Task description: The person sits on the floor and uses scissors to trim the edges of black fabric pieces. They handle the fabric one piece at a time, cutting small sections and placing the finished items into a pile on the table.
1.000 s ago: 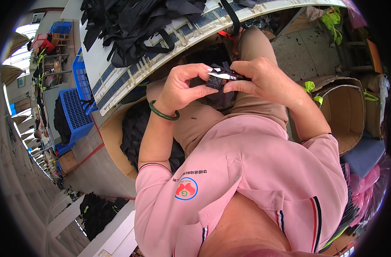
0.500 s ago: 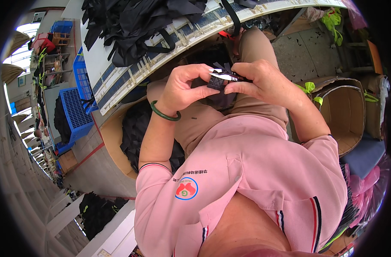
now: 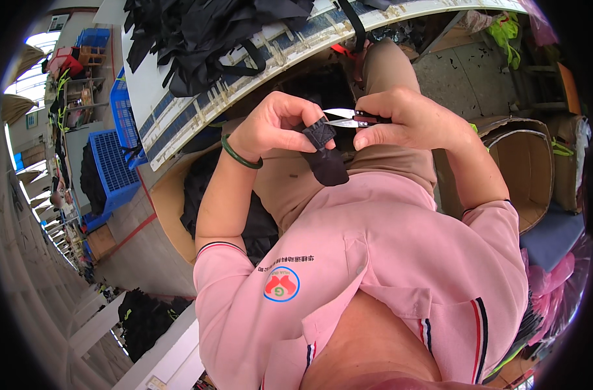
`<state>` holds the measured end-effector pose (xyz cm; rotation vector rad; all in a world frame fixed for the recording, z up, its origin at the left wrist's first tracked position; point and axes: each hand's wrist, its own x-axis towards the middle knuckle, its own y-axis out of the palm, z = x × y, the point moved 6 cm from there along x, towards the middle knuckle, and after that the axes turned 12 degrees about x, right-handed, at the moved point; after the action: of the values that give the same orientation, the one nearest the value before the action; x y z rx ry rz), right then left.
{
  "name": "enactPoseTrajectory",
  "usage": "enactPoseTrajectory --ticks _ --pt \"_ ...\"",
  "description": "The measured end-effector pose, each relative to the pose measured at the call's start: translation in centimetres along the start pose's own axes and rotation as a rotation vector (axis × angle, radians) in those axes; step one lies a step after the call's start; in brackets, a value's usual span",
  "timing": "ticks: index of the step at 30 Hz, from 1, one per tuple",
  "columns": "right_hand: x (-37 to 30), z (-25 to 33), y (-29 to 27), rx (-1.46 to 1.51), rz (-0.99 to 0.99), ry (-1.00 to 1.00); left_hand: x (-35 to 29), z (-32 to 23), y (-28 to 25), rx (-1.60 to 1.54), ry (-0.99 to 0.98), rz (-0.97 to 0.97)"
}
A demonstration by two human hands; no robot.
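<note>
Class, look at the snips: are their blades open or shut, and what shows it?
The snips are open: their two blades, pointing out from the right hand, stand apart with a visible gap between the tips.

I saw the left hand [image 3: 274,127] pinch a black strap [image 3: 327,167] by its stitched end [image 3: 319,134] while the right hand [image 3: 410,120] held snips [image 3: 372,119], blades [image 3: 341,123] parted, close beside it.

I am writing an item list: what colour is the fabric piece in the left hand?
Black: the fabric piece shows best in the head view.
</note>
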<state>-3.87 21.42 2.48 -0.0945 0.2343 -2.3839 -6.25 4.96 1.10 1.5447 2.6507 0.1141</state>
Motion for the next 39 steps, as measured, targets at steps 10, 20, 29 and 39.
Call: enactPoseTrajectory --ticks 10,20,29,39 --pt "0.0 0.9 1.0 -0.051 0.046 -0.085 -0.1 1.0 0.4 -0.222 -0.080 0.180" --pt "0.8 1.2 1.8 -0.165 0.089 -0.110 -0.4 1.4 1.3 -0.269 -0.243 0.220" --pt "0.7 0.7 1.8 -0.163 0.079 -0.114 -0.6 1.8 1.3 -0.267 -0.251 0.227" --pt "1.0 1.1 2.3 -0.196 0.163 -0.111 -0.2 1.9 1.9 -0.205 -0.321 0.301"
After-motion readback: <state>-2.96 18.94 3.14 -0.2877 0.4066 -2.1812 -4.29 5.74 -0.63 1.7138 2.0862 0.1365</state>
